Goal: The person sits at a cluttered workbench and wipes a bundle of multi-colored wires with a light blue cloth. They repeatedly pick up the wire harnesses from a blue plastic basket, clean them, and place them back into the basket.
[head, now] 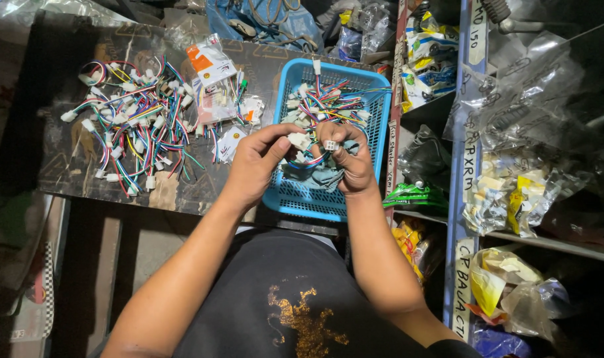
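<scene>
Connectors, 2 small white plastic ones on short coloured wires, sit pinched between the hands just above the near half of a blue plastic basket (375, 126). Both forearms rise from the bottom of the view and bend inward, so the hands meet knuckle to knuckle over the basket. Left hand (254, 166) is curled with its back to the camera, thumb and forefinger closed on the left connector (299, 140). Right hand (352, 162) is curled the same way, its fingertips closed on the right connector (330, 144), with a loop of red and blue wire (312, 163) hanging between the 2 hands. Inside the basket lie more wired connectors (325, 101) in a loose tangle, and some grey-blue cloth or plastic (I cannot tell which) shows under the hands. To the left, well apart on the dark worktable (69, 179), spreads a larger heap of wire harnesses (133, 129) with white plugs, and beside it several small clear packets (212, 73) with orange and white labels. To the right stand shelves (462, 159) packed with bagged parts in clear plastic. Below, the person's dark shirt (282, 298) bears a gold print.
</scene>
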